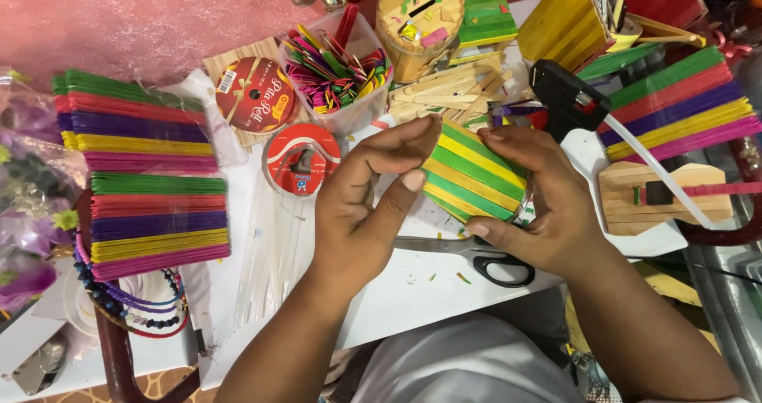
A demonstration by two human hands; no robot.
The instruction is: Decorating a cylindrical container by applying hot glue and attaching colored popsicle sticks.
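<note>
Gripping the curved panel of green and yellow wooden craft sticks (pixel 474 174) at frame centre, above the white desk (pixel 413 292), both hands clamped its edges: left hand (pixel 367 205), right hand (pixel 533 205). Excess thumb pressure could likely split the glued joints; the black-handled scissors (pixel 476 256) lay directly beneath.

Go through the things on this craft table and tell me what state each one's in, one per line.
Green and yellow stick panel: lifted, held between both hands.
Left hand: fingers pressed on the panel's left edge.
Right hand: cupped around the panel's right side.
Scissors: lying flat, blades shut.
Glue gun: resting, glue stick loaded.
Clear tub: open, full of coloured sticks.
Tape roll: lying flat.
</note>
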